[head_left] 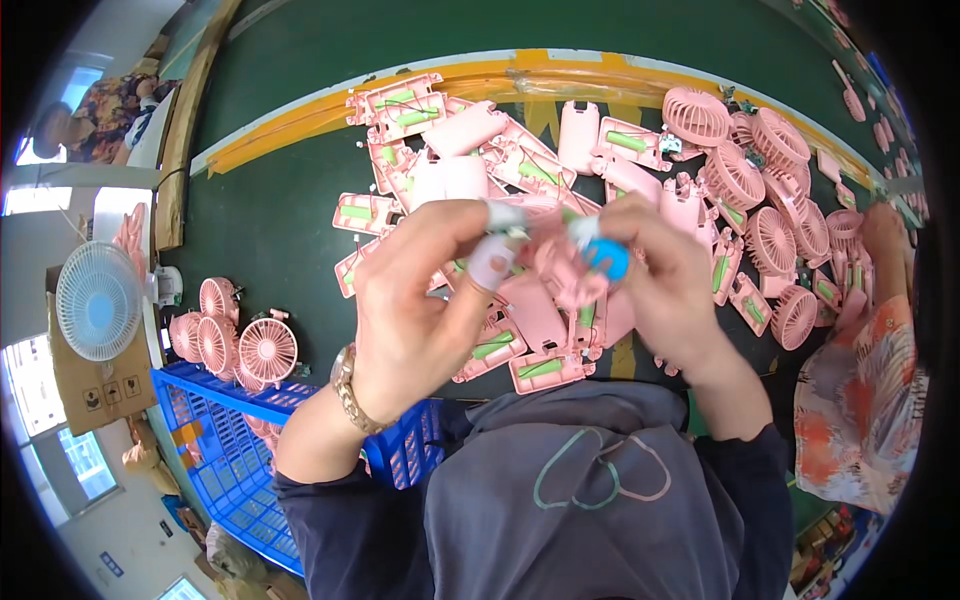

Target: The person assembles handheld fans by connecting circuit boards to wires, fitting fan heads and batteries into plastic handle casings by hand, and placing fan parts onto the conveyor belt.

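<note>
My left hand (415, 295) is closed in a pinch, with pale covers on its thumb and fingertip. Opposite it, my right hand (665, 280) is closed too, with white and blue covers on its fingertips. Between them is a pink plastic part (562, 262), smeared by motion; its exact kind is hard to make out. Beneath and around both hands lie pink handle shells (465, 130), many fitted with a green battery (415, 117) and thin wires. Pink fan heads (735, 178) with round grilles are heaped to the right.
At the left, more pink fans (268, 348) stand by a blue plastic basket (235, 470). A yellow-taped ledge (480, 72) crosses the green table (300, 215). A white-and-blue fan (100, 300) stands far left. Another person's arm (885, 250) reaches in at the right; someone else sits at upper left.
</note>
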`<state>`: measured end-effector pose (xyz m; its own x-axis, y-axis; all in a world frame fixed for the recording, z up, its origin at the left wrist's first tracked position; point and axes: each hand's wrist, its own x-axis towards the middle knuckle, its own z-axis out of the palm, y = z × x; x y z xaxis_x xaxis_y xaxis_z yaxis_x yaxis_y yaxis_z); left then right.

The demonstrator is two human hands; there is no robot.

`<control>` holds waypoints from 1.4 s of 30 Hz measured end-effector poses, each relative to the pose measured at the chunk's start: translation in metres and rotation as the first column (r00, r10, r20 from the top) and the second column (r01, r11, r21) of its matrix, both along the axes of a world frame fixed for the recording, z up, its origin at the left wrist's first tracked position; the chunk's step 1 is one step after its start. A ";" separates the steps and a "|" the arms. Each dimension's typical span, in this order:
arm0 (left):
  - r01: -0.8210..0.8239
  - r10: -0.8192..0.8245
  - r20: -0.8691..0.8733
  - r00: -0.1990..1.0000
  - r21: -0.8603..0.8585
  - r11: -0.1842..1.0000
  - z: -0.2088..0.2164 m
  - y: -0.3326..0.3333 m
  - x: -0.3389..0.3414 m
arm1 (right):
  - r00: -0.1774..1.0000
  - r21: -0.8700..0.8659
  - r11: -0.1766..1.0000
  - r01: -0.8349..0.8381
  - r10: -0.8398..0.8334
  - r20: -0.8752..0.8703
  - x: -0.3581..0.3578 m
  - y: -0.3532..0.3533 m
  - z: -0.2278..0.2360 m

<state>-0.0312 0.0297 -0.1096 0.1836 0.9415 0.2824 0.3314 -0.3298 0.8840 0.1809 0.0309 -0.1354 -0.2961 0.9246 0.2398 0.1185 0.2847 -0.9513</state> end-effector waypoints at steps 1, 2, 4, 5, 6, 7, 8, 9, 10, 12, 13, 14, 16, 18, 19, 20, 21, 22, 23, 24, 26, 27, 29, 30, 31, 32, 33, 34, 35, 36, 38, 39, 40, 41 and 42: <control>0.043 -0.035 -0.109 0.993 0.069 0.997 0.002 0.000 0.000 | 0.999 -0.048 0.999 -0.017 0.015 -0.051 -0.009 -0.009 0.005; 0.061 -0.053 -0.105 0.993 0.074 0.995 0.004 -0.002 0.002 | 0.994 -0.096 0.995 -0.036 0.026 -0.103 -0.014 -0.015 0.009; 0.078 -0.070 -0.106 0.992 0.073 0.994 0.004 -0.005 0.003 | 0.994 -0.071 0.995 -0.073 0.067 -0.089 -0.014 -0.021 0.004; 0.096 -0.087 -0.105 0.991 0.083 0.992 0.005 -0.006 0.002 | 0.993 -0.087 0.995 -0.054 0.044 -0.108 -0.016 -0.024 0.004; 0.111 -0.104 -0.118 0.987 0.053 0.992 0.007 -0.007 0.001 | 0.992 -0.103 0.994 -0.034 0.021 -0.125 -0.017 -0.026 0.005; 0.115 -0.108 -0.119 0.987 0.051 0.992 0.009 -0.006 0.000 | 0.992 -0.105 0.994 -0.030 0.016 -0.126 -0.015 -0.026 0.005; 0.164 -0.152 -0.152 0.977 0.076 0.983 0.010 -0.005 -0.001 | 0.990 -0.120 0.993 -0.021 0.004 -0.139 -0.013 -0.025 0.005; 0.214 -0.194 -0.186 0.963 0.099 0.972 0.011 -0.004 -0.001 | 0.989 -0.135 0.991 -0.013 -0.008 -0.151 -0.011 -0.024 0.006; 0.231 -0.205 -0.215 0.955 0.105 0.967 0.012 -0.005 -0.001 | 0.989 -0.137 0.991 -0.008 -0.013 -0.150 -0.011 -0.024 0.006; 0.236 -0.211 -0.222 0.952 0.092 0.967 0.014 -0.004 0.001 | 0.985 -0.139 0.990 0.018 -0.042 -0.170 -0.012 -0.022 0.007; 0.236 -0.212 -0.231 0.950 0.081 0.968 0.015 -0.005 0.001 | 0.984 -0.142 0.990 0.021 -0.046 -0.172 -0.011 -0.020 0.005; 0.238 -0.215 -0.232 0.949 0.077 0.968 0.015 -0.004 0.000 | 0.995 0.009 0.999 0.032 -0.031 -0.092 -0.010 -0.017 0.003; 0.244 -0.226 -0.201 0.953 0.068 0.967 0.014 -0.004 -0.001 | 1.000 0.157 0.987 0.028 -0.026 -0.014 -0.009 -0.012 0.001; 0.245 -0.233 -0.199 0.952 0.039 0.969 0.017 -0.005 -0.003 | 0.998 0.254 0.967 -0.014 -0.001 0.058 -0.009 -0.009 0.004; 0.250 -0.242 -0.193 0.951 0.013 0.968 0.018 -0.005 -0.003 | 0.998 0.252 0.968 -0.013 -0.002 0.057 -0.009 -0.009 0.005; 0.250 -0.243 -0.193 0.951 0.012 0.968 0.020 -0.004 -0.003 | 0.999 0.202 0.979 -0.019 0.011 0.039 -0.008 -0.009 0.005; 0.269 -0.259 -0.220 0.941 0.017 0.963 0.022 -0.004 -0.004 | 1.000 0.151 0.988 -0.026 0.023 0.020 -0.008 -0.009 0.005; 0.288 -0.274 -0.248 0.929 0.022 0.958 0.024 -0.003 -0.005 | 1.000 0.150 0.988 -0.026 0.023 0.018 -0.008 -0.009 0.007; 0.288 -0.274 -0.249 0.929 0.020 0.958 0.025 -0.002 -0.005 | 0.998 0.045 0.998 -0.042 0.044 -0.041 -0.009 -0.009 0.009; 0.308 -0.287 -0.256 0.923 0.045 0.950 0.027 -0.001 -0.005 | 0.993 -0.058 0.996 -0.064 0.058 -0.101 -0.009 -0.009 0.010; 0.325 -0.296 -0.268 0.917 0.069 0.943 0.026 -0.001 -0.006 | 0.990 -0.059 0.995 -0.084 0.077 -0.117 -0.009 -0.007 0.008; 0.325 -0.276 -0.297 0.914 0.128 0.937 0.024 -0.002 -0.007 | 0.987 -0.059 0.993 -0.103 0.094 -0.130 -0.008 -0.007 0.008; 0.323 -0.252 -0.327 0.911 0.186 0.928 0.024 -0.004 -0.007 | 0.987 -0.061 0.992 -0.113 0.105 -0.125 -0.007 -0.007 0.008; 0.317 -0.234 -0.373 0.898 0.178 0.932 0.027 -0.008 -0.006 | 0.987 -0.063 0.991 -0.122 0.114 -0.116 -0.007 -0.007 0.009; 0.313 -0.219 -0.416 0.882 0.171 0.934 0.028 -0.009 -0.005 | 0.987 -0.062 0.991 -0.122 0.114 -0.115 -0.007 -0.006 0.010; 0.313 -0.219 -0.415 0.883 0.172 0.934 0.029 -0.009 -0.006 | 0.987 -0.046 0.990 -0.132 0.127 -0.103 -0.007 -0.005 0.011; 0.322 -0.241 -0.402 0.883 0.148 0.935 0.029 -0.008 -0.006 | 0.986 -0.029 0.989 -0.143 0.140 -0.089 -0.007 -0.004 0.012; 0.335 -0.264 -0.389 0.883 0.125 0.934 0.030 -0.008 -0.006 | 0.987 -0.028 0.990 -0.139 0.137 -0.085 -0.007 -0.004 0.012; 0.337 -0.267 -0.384 0.884 0.128 0.933 0.031 -0.007 -0.006 | 0.984 -0.011 0.990 -0.142 0.140 -0.110 -0.007 -0.004 0.011; 0.354 -0.302 -0.373 0.878 0.078 0.932 0.034 -0.007 -0.006 | 0.981 0.007 0.989 -0.144 0.144 -0.134 -0.007 -0.004 0.009; 0.362 -0.326 -0.358 0.875 0.036 0.932 0.038 -0.010 -0.007 | 0.976 -0.006 0.984 -0.178 0.176 -0.132 -0.009 -0.005 0.009; 0.359 -0.318 -0.378 0.869 0.040 0.932 0.039 -0.012 -0.008 | 0.969 -0.022 0.977 -0.210 0.205 -0.137 -0.010 -0.005 0.009; 0.359 -0.313 -0.398 0.863 0.045 0.932 0.040 -0.013 -0.009 | 0.968 -0.129 0.965 -0.228 0.210 -0.140 -0.011 -0.008 0.010; 0.363 -0.322 -0.399 0.858 0.029 0.931 0.039 -0.012 -0.012 | 0.968 -0.126 0.965 -0.231 0.215 -0.133 -0.013 -0.008 0.010; 0.374 -0.324 -0.364 0.873 0.074 0.924 0.034 -0.008 -0.013 | 0.952 -0.250 0.938 -0.241 0.178 -0.250 -0.015 -0.006 0.009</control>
<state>-0.0444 0.0215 -0.0759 0.6008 0.7541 0.2652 0.4425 -0.5900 0.6753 0.1655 0.0248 -0.1263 -0.4586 0.8861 0.0674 -0.1364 0.0048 -0.9906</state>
